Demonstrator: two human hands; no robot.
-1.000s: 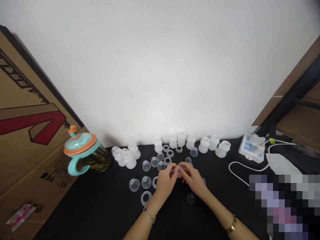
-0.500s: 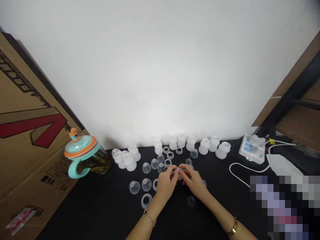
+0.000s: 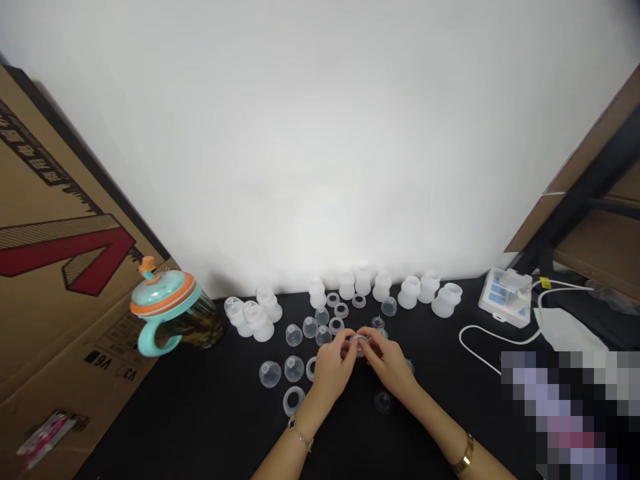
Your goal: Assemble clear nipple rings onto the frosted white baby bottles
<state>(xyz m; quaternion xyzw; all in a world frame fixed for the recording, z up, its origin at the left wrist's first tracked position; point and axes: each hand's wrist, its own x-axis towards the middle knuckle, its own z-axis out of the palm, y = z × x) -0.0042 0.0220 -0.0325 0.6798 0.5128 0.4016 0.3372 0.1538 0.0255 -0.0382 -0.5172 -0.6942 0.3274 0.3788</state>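
Observation:
My left hand [image 3: 331, 368] and my right hand [image 3: 391, 365] meet over the middle of the black table. Fingers and thumbs of both pinch a small pale, see-through bottle collar [image 3: 360, 338] between them; its lower part is mostly hidden by the fingers. Left of my hands lie clear dome caps [image 3: 294, 368] and loose screw collars [image 3: 294, 401]. Beyond the fingertips sit more collars [image 3: 337, 326]. A clear silicone nipple [image 3: 379, 325] rests just past my right hand, and another clear piece [image 3: 383, 401] lies near that wrist.
White baby bottles [image 3: 447, 300] without tops line the wall. Capped bottles [image 3: 259, 322] stand at left, beside a tea-filled jug [image 3: 193, 327] and a cardboard box [image 3: 45, 267]. On the right are a power strip [image 3: 505, 298] and its white cable [image 3: 477, 330].
The collar between my fingers has tilted slightly, so more of its rim shows. Both hands stay in nearly the same place; the view has shifted a little.

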